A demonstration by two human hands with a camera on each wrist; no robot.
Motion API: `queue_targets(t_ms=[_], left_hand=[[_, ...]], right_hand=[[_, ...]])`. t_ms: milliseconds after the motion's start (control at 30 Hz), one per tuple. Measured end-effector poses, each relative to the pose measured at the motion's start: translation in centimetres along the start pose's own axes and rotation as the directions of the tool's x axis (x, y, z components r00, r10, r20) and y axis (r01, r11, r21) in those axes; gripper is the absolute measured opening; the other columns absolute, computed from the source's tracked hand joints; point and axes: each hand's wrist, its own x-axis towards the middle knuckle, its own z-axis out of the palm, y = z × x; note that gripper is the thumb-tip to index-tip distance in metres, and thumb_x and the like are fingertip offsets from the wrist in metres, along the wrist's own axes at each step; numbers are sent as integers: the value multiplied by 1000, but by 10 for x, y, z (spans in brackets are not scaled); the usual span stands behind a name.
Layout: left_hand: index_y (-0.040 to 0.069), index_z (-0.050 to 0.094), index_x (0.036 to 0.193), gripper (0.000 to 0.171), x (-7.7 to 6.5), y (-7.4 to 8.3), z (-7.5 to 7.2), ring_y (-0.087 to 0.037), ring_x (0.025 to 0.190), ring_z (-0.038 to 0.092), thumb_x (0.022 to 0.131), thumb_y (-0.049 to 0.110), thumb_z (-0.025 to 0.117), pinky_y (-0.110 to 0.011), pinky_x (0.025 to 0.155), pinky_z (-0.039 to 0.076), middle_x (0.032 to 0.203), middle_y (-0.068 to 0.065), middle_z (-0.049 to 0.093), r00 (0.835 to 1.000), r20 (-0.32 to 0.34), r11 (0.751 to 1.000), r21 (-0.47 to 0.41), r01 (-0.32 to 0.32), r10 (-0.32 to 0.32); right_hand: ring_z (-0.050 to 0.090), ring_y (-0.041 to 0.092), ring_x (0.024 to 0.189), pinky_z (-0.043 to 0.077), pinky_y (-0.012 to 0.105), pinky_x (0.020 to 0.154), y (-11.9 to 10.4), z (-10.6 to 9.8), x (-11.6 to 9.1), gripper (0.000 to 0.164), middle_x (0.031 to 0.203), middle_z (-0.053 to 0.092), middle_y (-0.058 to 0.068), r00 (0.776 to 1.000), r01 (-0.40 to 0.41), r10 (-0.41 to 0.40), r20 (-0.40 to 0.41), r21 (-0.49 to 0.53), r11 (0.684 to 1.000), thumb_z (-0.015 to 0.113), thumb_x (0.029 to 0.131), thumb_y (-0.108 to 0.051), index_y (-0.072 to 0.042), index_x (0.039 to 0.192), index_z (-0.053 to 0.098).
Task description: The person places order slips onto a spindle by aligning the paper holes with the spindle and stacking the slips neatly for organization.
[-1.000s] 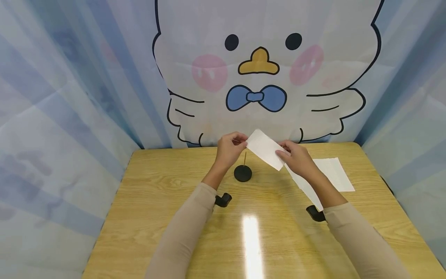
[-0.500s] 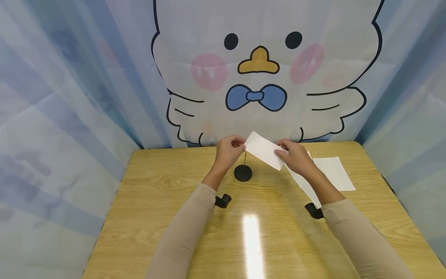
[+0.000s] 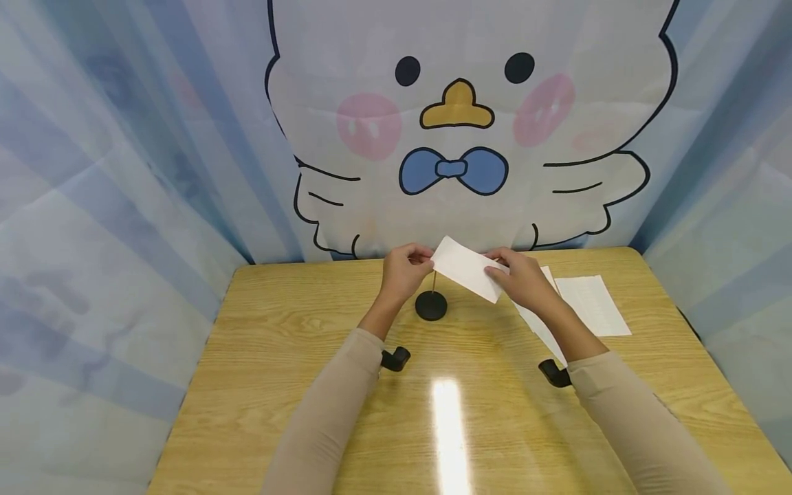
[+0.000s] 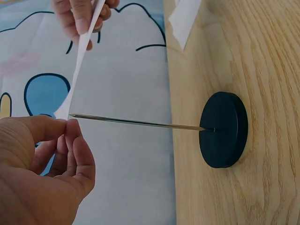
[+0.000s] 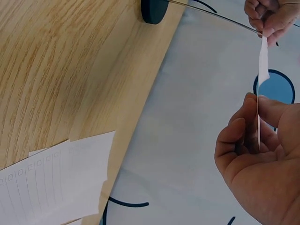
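The left hand (image 3: 405, 275) and right hand (image 3: 526, 280) pinch opposite ends of a white paper slip (image 3: 468, 269), mid-frame — left end just beside the tip of the receipt spike (image 3: 431, 306). Printed sheets (image 3: 592, 306) lie right of centre; wooden tabletop (image 3: 266, 364) stretches lower left.

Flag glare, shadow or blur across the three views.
Head: bright glare strip on the table, soft shadows right of it, held paper without visible detail. Left wrist: spike looks reasonably sharp. Right wrist: printed lines on the loose sheet visible but faint.
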Motion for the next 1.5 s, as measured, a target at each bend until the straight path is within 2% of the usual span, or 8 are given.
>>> queue_targets(t_ms=[333,633,933,1233,1500], left_hand=[[3,78,101,9,-2,-5,1,-24,85,68,92,5,74,-33,79,59,93,-12,73,1000,5,999,-33,11,-11],[2,77,101,9,-4,-6,1,-24,85,68,93,2,73,-32,79,60,93,-13,71,999,9,994,-105,41,-41],[1,77,101,10,-4,-8,3,-25,84,70,93,-1,72,-32,79,62,93,-13,69,999,17,987,-153,51,-49],[3,77,103,9,-4,-8,1,-22,83,70,95,4,72,-31,78,60,93,-11,71,998,35,993,-105,56,-52],[3,78,101,8,-3,-4,1,-22,83,70,95,3,72,-31,77,61,92,-11,72,998,32,995,-80,62,-59]], right_hand=[[55,49,130,46,63,104,2,4,-1,31,131,65,27,1000,4,-4,-3,-9,1000,61,106,-20,-3,132,61],[58,47,126,47,61,103,2,6,-1,32,122,68,25,1000,5,-5,-8,-8,1000,62,105,-19,0,132,61],[60,46,125,47,61,104,4,9,-3,30,113,69,21,1000,-1,1,-18,10,1000,64,104,-19,-3,129,62],[64,43,116,48,61,101,6,13,-5,27,107,69,17,1000,-7,7,-18,11,1000,65,104,-19,-5,126,62],[64,41,113,50,58,98,5,13,-5,28,108,69,18,1000,-10,11,-27,18,1000,66,103,-19,-4,126,63]])
